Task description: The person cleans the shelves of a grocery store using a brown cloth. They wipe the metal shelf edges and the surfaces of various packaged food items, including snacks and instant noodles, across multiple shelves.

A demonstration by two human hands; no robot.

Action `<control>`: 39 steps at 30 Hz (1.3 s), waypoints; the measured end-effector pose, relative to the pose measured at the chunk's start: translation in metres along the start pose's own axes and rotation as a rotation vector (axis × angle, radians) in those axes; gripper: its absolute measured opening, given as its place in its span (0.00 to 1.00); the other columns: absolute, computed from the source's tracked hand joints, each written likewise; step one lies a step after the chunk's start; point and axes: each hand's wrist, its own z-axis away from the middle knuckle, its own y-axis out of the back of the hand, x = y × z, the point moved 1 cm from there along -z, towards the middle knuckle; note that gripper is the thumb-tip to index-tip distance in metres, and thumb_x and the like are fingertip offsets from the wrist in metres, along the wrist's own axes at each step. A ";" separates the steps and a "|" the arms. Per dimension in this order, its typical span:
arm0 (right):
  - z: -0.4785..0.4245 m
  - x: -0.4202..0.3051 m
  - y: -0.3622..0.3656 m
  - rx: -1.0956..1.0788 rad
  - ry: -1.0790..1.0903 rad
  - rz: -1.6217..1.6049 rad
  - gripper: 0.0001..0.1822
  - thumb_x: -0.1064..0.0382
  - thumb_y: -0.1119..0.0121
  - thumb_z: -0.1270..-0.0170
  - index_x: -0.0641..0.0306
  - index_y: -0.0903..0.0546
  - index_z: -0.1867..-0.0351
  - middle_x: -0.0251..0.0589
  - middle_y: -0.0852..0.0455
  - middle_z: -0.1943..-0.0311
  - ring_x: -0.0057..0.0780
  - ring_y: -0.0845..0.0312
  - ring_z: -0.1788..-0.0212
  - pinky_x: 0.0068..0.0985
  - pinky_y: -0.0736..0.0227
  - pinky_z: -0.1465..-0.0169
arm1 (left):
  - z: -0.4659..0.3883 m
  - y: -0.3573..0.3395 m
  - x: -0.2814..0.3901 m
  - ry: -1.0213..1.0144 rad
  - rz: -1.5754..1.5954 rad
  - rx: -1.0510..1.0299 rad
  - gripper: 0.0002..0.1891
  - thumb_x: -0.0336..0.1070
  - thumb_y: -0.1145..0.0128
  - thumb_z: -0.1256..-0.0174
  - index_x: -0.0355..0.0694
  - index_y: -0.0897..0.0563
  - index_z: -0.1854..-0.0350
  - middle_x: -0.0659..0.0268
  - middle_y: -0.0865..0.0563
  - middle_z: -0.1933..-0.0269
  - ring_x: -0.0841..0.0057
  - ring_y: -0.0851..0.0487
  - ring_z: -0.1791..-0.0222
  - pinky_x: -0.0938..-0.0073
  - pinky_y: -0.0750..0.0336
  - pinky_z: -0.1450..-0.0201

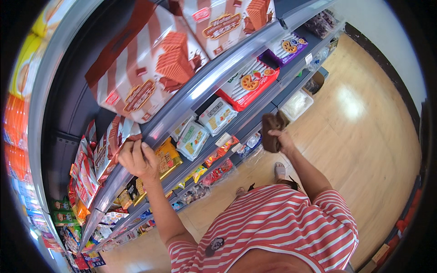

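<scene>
My left hand is at the front edge of the upper shelf, its bent fingers on the brown end of a striped wafer bag. The fingertips are partly hidden. Beyond that bag stands a larger brown-and-white wafer bag, tilted on the same shelf. A second large wafer bag stands beside it. My right hand is shut on a bunched brown cloth, held out over the floor by the lower shelves.
Below the upper shelf's clear front rail sit a red biscuit pack, a purple biscuit pack, pale packs and a yellow-orange pack. A white tray rests low down. Wood-look floor runs along the shelving.
</scene>
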 end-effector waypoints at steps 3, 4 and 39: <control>-0.034 -0.054 0.030 0.158 0.187 0.051 0.24 0.77 0.43 0.58 0.67 0.30 0.54 0.43 0.22 0.63 0.33 0.25 0.62 0.28 0.27 0.58 | -0.003 -0.012 0.001 -0.083 -0.074 0.015 0.05 0.27 0.47 0.49 0.32 0.25 0.70 0.57 0.24 0.69 0.63 0.29 0.70 0.67 0.36 0.66; -0.040 -0.072 0.027 0.215 0.236 0.088 0.23 0.77 0.44 0.57 0.68 0.30 0.54 0.42 0.22 0.64 0.32 0.25 0.64 0.27 0.28 0.58 | -0.001 -0.014 0.001 -0.057 -0.053 0.012 0.05 0.27 0.48 0.49 0.32 0.26 0.69 0.56 0.24 0.69 0.63 0.29 0.71 0.67 0.36 0.66; -0.081 -0.128 0.020 0.308 0.404 0.188 0.22 0.76 0.45 0.59 0.67 0.27 0.56 0.39 0.22 0.65 0.30 0.25 0.65 0.24 0.29 0.59 | -0.003 -0.019 0.008 0.081 -0.099 -0.046 0.04 0.27 0.53 0.49 0.32 0.26 0.73 0.56 0.25 0.70 0.60 0.29 0.70 0.65 0.36 0.65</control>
